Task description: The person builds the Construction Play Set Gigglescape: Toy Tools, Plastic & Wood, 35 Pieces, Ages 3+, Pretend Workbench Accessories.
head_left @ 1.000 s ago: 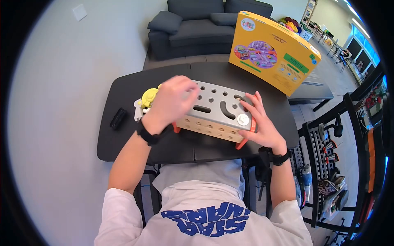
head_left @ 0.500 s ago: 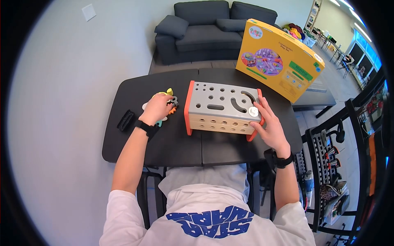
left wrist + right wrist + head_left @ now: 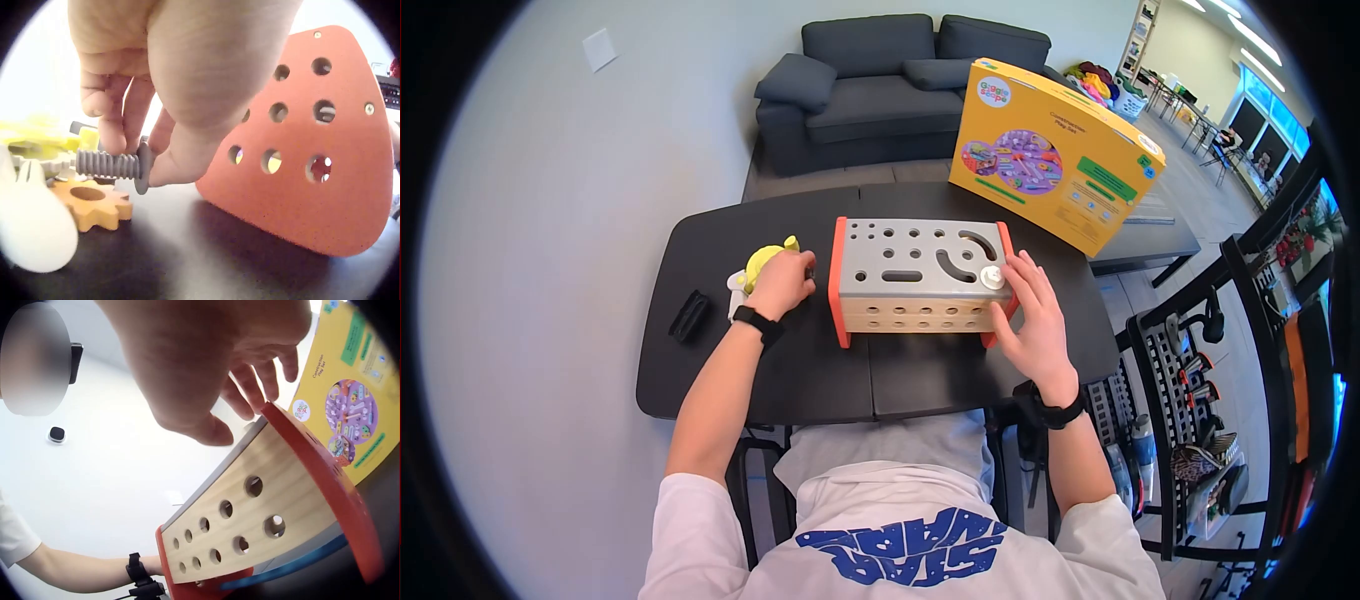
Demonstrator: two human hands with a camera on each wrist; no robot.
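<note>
My left hand (image 3: pixel 783 284) is left of the toy workbench (image 3: pixel 935 289), over some loose toy parts. Its thumb and fingers pinch a grey toy bolt (image 3: pixel 107 164) by the head, the threaded shaft pointing sideways. Below the bolt lies an orange gear (image 3: pixel 112 205), with a rounded white piece (image 3: pixel 39 234) beside it and yellow parts (image 3: pixel 762 260) behind. My right hand (image 3: pixel 1037 332) rests at the bench's right end, fingers loosely extended near the red end panel (image 3: pixel 325 472). A white bolt head (image 3: pixel 991 277) sits on the grey top by those fingers.
A yellow play-set box (image 3: pixel 1050 150) stands behind the bench at the back right. On the table's left side lies a black case-like object (image 3: pixel 690 316). Beyond are a grey sofa (image 3: pixel 890 100) and, to the right, a black rack (image 3: pixel 1165 400).
My left hand has gone from above the bench's left end to the loose parts on the left and now pinches the grey bolt. The right hand stays at the bench's right end.
</note>
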